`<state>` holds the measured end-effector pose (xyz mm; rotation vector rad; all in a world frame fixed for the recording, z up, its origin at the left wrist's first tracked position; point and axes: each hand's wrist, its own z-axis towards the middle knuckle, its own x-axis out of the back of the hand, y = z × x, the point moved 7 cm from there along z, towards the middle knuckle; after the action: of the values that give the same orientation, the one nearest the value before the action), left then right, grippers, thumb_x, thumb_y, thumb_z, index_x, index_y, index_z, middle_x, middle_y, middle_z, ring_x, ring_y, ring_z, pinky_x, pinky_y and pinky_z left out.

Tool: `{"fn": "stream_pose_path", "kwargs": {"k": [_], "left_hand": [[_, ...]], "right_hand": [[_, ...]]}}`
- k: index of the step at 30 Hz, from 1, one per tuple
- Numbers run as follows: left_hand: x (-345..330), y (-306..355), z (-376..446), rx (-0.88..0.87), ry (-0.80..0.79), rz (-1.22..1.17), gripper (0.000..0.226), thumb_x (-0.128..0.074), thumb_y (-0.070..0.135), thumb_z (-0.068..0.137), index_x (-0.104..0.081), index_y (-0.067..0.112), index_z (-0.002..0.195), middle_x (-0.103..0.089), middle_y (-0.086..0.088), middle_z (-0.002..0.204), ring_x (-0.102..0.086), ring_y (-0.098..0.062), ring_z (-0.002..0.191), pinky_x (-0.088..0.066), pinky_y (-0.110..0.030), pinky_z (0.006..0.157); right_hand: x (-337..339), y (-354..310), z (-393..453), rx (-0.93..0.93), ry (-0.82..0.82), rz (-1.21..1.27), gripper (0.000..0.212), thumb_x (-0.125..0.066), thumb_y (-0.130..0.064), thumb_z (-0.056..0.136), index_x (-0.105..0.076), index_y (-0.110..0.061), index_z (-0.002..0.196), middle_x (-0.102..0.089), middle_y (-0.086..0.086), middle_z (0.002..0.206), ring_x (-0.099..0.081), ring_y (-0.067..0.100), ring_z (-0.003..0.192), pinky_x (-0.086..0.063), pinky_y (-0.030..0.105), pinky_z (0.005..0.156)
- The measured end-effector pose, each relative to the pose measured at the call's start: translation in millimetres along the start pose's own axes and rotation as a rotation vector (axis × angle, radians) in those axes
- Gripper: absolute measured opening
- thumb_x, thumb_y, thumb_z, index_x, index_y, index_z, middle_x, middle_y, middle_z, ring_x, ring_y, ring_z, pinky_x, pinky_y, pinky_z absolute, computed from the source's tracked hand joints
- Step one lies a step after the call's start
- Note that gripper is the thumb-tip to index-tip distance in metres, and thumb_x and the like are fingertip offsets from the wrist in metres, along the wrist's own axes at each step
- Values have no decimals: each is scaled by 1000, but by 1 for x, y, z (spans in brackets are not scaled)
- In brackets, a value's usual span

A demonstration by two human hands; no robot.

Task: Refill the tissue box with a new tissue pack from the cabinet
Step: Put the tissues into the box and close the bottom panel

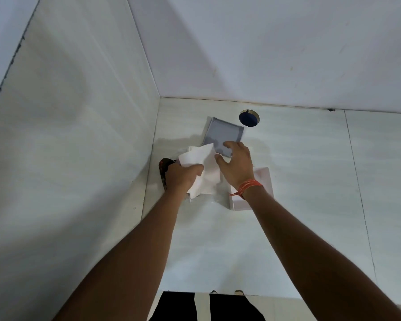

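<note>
A bundle of white tissues (202,172) sits in the corner of a pale counter, and my left hand (182,178) is closed around its left side. My right hand (237,166), with an orange thread at the wrist, reaches over the tissues; its fingers are spread and its fingertips rest on the near edge of a grey square lid (222,135). A white tissue box (263,191) lies on the counter under my right wrist, partly hidden by it.
A dark blue round object (248,118) stands behind the lid near the back wall. A dark patterned item (165,169) lies against the left wall beside my left hand. White walls close the corner at left and back. The counter's front edge (287,297) is near my body.
</note>
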<state>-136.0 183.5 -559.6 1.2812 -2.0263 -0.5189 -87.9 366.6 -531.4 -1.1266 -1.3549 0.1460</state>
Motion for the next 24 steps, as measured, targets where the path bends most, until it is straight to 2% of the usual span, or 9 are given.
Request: {"fn": "stream_pose_path", "kwargs": {"k": [3,5,7,9,12,16,18,21,24], "left_hand": [[5,13,-15,-70,-48,-169,17,-71,6,63,-64,10,78,-65,-7,78,-66,-34,78,-58,-41,63],[-1,16,-26,-33,-147,-293,21,-70,3,64,-63,12,81,-66,-11,82,-66,-38,82,-59,-49,61],[-9,12,-33,25,-229,-413,33,-72,6,56,-65,11,88,-67,-13,84,-65,-39,84,-54,-62,71],[-16,10,-39,40,-282,-531,45,-72,7,55,-68,11,100,-69,-12,87,-64,-37,86,-53,-52,69],[-24,10,-45,-6,-339,-593,66,-78,7,60,-62,9,124,-70,-14,107,-65,-36,94,-55,-33,54],[-28,11,-42,-93,-390,-612,70,-81,1,65,-58,8,131,-69,-17,123,-67,-35,110,-60,-42,72],[-26,12,-42,-116,-378,-597,63,-80,-1,70,-59,6,129,-71,-15,119,-68,-32,107,-61,-41,73],[-23,13,-42,-128,-350,-571,49,-80,6,73,-66,9,120,-75,-8,105,-70,-27,98,-59,-47,85],[-24,12,-43,-104,-341,-538,40,-83,15,69,-71,16,108,-77,-4,98,-71,-25,92,-57,-49,84]], "right_hand": [[8,-9,-11,-55,-70,275,44,-69,-29,87,-56,-14,127,-63,3,120,-60,20,107,-49,28,93],[16,-14,-18,-55,-60,331,40,-69,-28,88,-57,-17,125,-63,-3,111,-63,18,97,-53,24,84],[24,-14,-23,-63,8,348,40,-69,-27,88,-57,-19,125,-63,-5,111,-64,17,93,-53,21,80],[30,-13,-27,-66,62,341,38,-69,-26,87,-59,-19,124,-65,-2,116,-65,18,93,-57,29,85],[33,-14,-31,-57,110,228,25,-68,-29,87,-66,-17,109,-67,2,114,-64,20,97,-56,37,91],[34,-14,-33,-123,101,206,29,-71,-37,83,-65,-18,104,-66,-2,107,-62,17,94,-53,31,87],[35,-13,-35,-153,108,187,27,-70,-37,84,-65,-16,100,-65,-4,100,-61,15,90,-53,30,84],[40,-6,-43,-264,181,252,24,-66,-36,86,-68,-13,91,-69,0,93,-64,18,85,-55,31,80],[44,5,-58,-388,250,410,24,-66,-34,87,-70,-11,93,-72,1,90,-63,16,81,-50,20,69]]}}
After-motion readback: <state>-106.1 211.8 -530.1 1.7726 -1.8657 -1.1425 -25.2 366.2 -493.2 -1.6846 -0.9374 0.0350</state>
